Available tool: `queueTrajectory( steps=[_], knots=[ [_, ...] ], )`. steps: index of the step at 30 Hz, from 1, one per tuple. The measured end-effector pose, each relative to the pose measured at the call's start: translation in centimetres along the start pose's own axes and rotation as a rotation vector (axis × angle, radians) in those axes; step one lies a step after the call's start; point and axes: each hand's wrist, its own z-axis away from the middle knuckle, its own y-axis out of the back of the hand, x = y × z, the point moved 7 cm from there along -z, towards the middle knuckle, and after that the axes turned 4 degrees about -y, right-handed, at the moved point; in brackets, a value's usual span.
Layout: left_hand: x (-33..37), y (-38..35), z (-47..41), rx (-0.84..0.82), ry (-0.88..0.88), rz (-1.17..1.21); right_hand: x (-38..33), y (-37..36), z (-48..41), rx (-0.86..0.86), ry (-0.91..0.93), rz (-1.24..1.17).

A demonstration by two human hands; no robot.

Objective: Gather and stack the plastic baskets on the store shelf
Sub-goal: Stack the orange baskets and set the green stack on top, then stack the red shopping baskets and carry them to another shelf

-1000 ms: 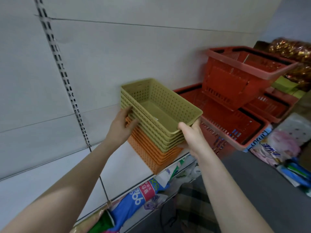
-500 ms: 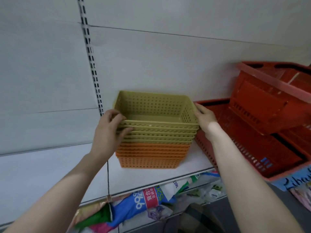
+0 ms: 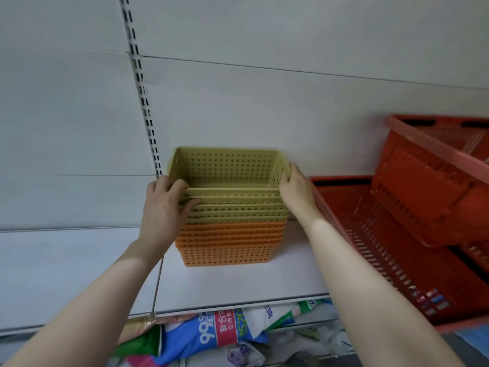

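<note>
A stack of perforated plastic baskets stands on the white shelf (image 3: 79,266) against the back wall. Several olive-green baskets (image 3: 230,168) are nested on top of several orange baskets (image 3: 227,250). My left hand (image 3: 165,207) grips the left rims of the green baskets, fingers curled over the front corner. On the right end of the top green basket rests my right hand (image 3: 295,188), its fingers wrapped around the rim. The stack sits square and level on the shelf.
Large red shopping baskets (image 3: 412,234) lie tilted and nested right of the stack, almost touching my right forearm. A slotted metal upright (image 3: 140,83) runs up the wall behind. Packaged goods (image 3: 222,332) fill the shelf below.
The stack was tilted in the air a second ago; it now rests flat on the shelf, pushed back toward the wall. Both hands stay on the green baskets' ends.
</note>
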Motion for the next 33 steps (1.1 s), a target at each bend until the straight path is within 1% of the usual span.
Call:
queueTrajectory(
  steps=[2, 6, 8, 10, 12, 15, 17, 19, 21, 22, 23, 25, 26, 27, 28, 29, 31, 33],
  knots=[
    [0.1, 0.1, 0.0, -0.015, -0.01, -0.024, 0.1, 0.1, 0.0, -0.014, 0.012, 0.009],
    [0.2, 0.3, -0.1, -0.067, -0.05, -0.103, 0.2, 1.6, 0.7, -0.043, 0.038, 0.102],
    [0.7, 0.2, -0.1, -0.083, -0.081, -0.152, 0.5, 3.8, 1.3, 0.02, 0.076, 0.175],
    [1.7, 0.1, -0.2, -0.096, -0.063, -0.18, 0.8, 7.4, 2.4, 0.165, 0.132, 0.232],
    [3.6, -0.1, -0.3, -0.082, -0.064, -0.162, 1.0, 12.2, 4.2, 0.362, 0.215, 0.274],
    [8.4, -0.3, -0.9, -0.015, -0.172, -0.055, 2.1, 20.7, 7.4, 0.677, 0.317, 0.25],
    [12.7, -0.6, -1.1, 0.016, -0.252, 0.02, 4.5, 26.7, 8.7, 0.859, 0.289, 0.198],
    [17.3, -1.2, -0.8, 0.033, -0.316, 0.124, 8.2, 32.4, 9.5, 1.038, 0.219, 0.131],
    [21.7, -2.9, 0.0, -0.011, -0.327, 0.244, 13.3, 37.4, 9.4, 1.145, 0.084, -0.021],
    [23.7, -4.2, 0.5, -0.06, -0.307, 0.285, 16.2, 39.3, 8.8, 1.15, -0.035, -0.13],
    [25.5, -6.0, 1.2, -0.123, -0.263, 0.314, 19.5, 40.8, 7.5, 1.116, -0.187, -0.242],
    [28.2, -10.2, 2.7, -0.272, -0.111, 0.363, 24.9, 42.0, 4.9, 0.942, -0.456, -0.491],
    [29.3, -12.3, 3.7, -0.353, -0.017, 0.383, 26.7, 42.0, 3.6, 0.832, -0.523, -0.636],
    [30.2, -14.2, 4.7, -0.435, 0.075, 0.387, 27.7, 41.8, 2.3, 0.72, -0.549, -0.76],
    [31.1, -15.8, 5.8, -0.503, 0.152, 0.377, 28.0, 41.5, 1.4, 0.607, -0.561, -0.832],
    [32.0, -16.8, 6.7, -0.546, 0.208, 0.367, 28.1, 41.1, 0.6, 0.502, -0.563, -0.848],
    [33.6, -17.6, 7.9, -0.533, 0.275, 0.369, 28.1, 40.3, -0.6, 0.34, -0.569, -0.822],
    [34.6, -17.5, 8.5, -0.486, 0.329, 0.378, 28.0, 39.8, -1.5, 0.264, -0.564, -0.832]
  ],
)
